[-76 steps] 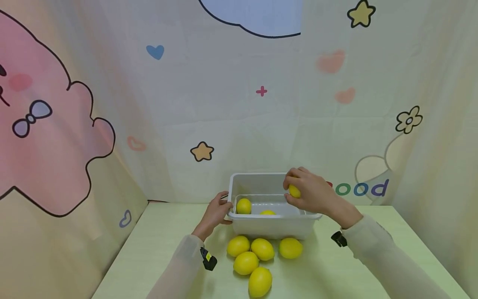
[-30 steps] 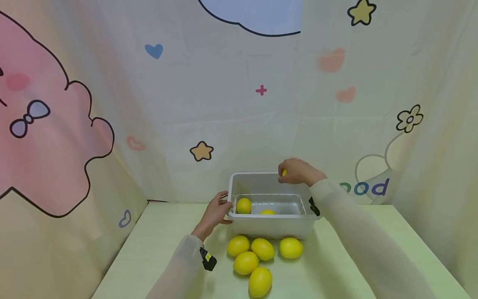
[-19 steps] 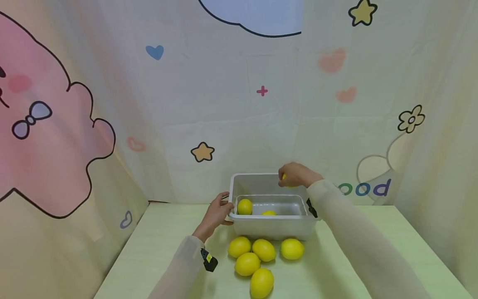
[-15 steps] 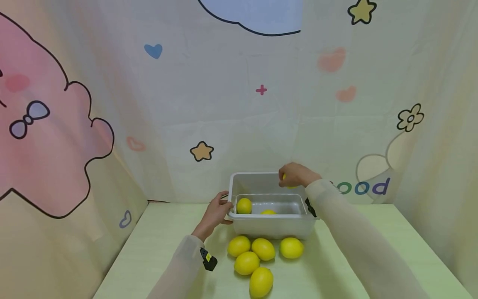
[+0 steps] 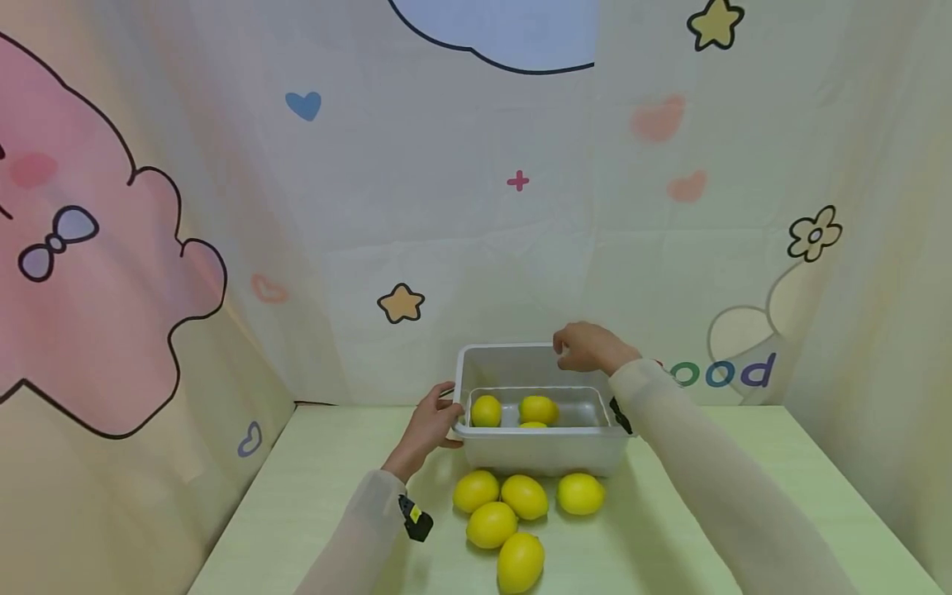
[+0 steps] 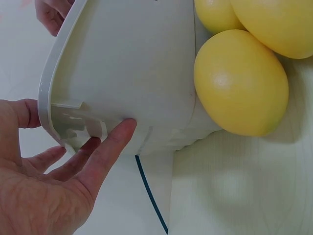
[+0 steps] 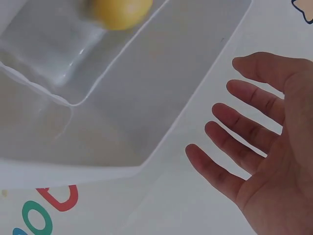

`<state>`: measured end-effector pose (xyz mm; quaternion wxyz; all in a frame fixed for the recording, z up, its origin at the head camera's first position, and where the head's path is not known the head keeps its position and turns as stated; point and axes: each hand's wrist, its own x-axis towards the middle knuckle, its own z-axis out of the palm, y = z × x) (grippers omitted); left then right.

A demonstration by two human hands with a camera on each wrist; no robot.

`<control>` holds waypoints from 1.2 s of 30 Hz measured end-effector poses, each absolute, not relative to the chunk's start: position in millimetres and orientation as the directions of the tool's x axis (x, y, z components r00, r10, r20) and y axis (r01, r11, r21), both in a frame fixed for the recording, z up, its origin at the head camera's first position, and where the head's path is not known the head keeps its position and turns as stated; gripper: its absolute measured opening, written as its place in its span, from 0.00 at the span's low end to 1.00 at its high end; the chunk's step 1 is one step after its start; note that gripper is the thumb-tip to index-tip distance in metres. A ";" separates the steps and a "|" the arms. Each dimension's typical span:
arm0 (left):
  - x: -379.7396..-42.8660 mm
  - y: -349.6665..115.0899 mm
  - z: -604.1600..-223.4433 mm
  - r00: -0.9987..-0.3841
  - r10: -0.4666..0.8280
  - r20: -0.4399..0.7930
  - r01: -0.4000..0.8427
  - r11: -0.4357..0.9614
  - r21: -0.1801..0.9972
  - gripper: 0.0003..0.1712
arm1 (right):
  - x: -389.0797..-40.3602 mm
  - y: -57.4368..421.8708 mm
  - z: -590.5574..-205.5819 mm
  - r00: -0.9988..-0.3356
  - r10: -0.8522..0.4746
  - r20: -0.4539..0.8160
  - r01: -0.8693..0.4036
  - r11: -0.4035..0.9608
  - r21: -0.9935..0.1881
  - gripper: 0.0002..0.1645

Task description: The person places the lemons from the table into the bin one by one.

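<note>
Clock: head view, bin at the centre, 12 pointing away from the person.
Bin: pale grey, upright on the table, long sides running 9 to 3.
Left hand: at 9; fingers clamped on the bin's end, some at the rim, some lower against the outer wall.
Right hand: near 1; fingers apart, spread from one another, by the far rim in the right wrist view.
Lemons inside: three. One at the 9 end; one mid-floor; one just toward 6 from that, mostly hidden by the near wall.
Lemons on table: five. Four bunched from 7 to 6. A lone one at 5.
Gap to bin: nearest lemons sit close under the near wall; cannot tell whether they touch it.
Sleeves: pale, a dark wrist camera at each cuff.
Curtain: at 12, pale; pink figure toward 10, coloured letters near 3.
</note>
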<state>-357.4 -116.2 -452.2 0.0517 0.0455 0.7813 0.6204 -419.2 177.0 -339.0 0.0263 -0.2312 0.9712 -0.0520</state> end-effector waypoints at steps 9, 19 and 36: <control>-356.9 -116.1 -452.1 -0.990 0.138 -0.031 -0.001 0.216 0.976 0.34 | -405.0 173.3 -333.2 -0.878 -0.478 0.021 -0.478 0.874 -0.088 0.14; -357.0 -114.7 -452.9 -0.991 0.133 -0.020 0.010 0.226 0.974 0.34 | -376.1 177.1 -324.9 -0.837 -0.529 0.138 -0.540 0.840 -0.055 0.15; -355.3 -115.2 -451.9 -0.992 0.123 -0.009 0.020 0.235 0.972 0.33 | -313.9 174.2 -323.0 -0.772 -0.574 0.274 -0.597 0.802 -0.002 0.19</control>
